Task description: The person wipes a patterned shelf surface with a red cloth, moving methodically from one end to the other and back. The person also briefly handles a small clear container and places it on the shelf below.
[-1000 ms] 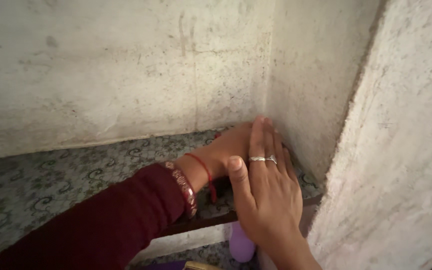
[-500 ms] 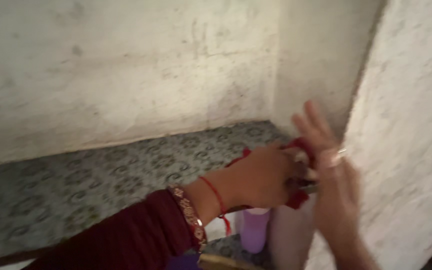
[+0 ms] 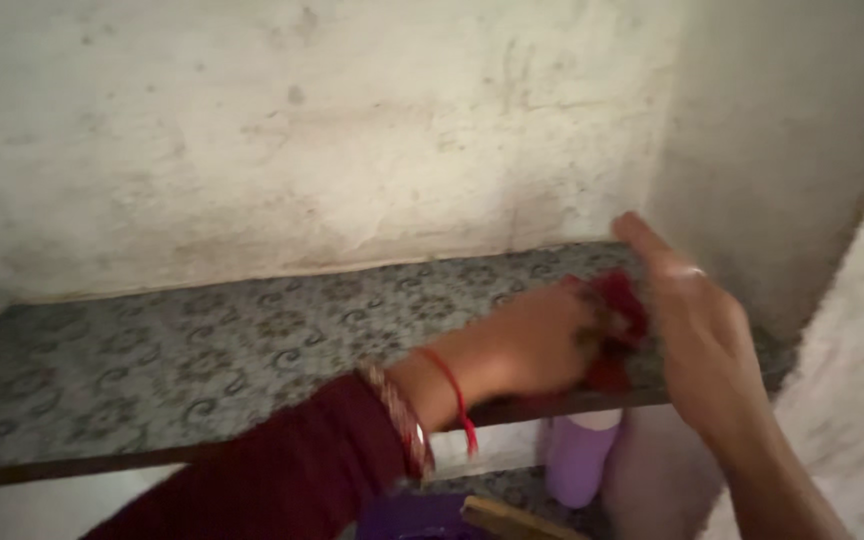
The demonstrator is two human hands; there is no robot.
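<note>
Both hands are now drawn back from the corner toward the shelf (image 3: 202,350) edge. Left hand (image 3: 537,345) is gripping a red cloth (image 3: 617,325); right hand (image 3: 702,340), fingers spread, is touching it from 3 o'clock. Step looks like wiping; next pass needs a firm grip.

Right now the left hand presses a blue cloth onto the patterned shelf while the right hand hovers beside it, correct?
Not quite: in the head view the cloth under the left hand is red, not blue. It lies on the patterned shelf, with the right hand beside it.
</note>
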